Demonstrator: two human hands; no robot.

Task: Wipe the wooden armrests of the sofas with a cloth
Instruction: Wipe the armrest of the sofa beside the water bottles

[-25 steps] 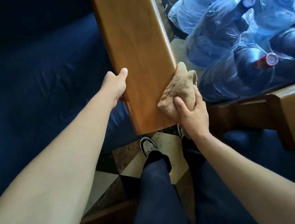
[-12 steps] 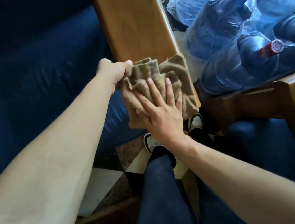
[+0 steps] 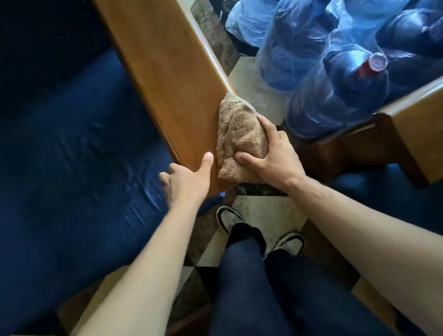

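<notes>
The tan terry cloth (image 3: 239, 139) is soft and light; right grip (image 3: 271, 158) clasps it bunched against the glossy wooden armrest (image 3: 169, 69). Left grip (image 3: 188, 181) clasps the armrest end beside it.

No text legible — no labels, no numbers
</notes>
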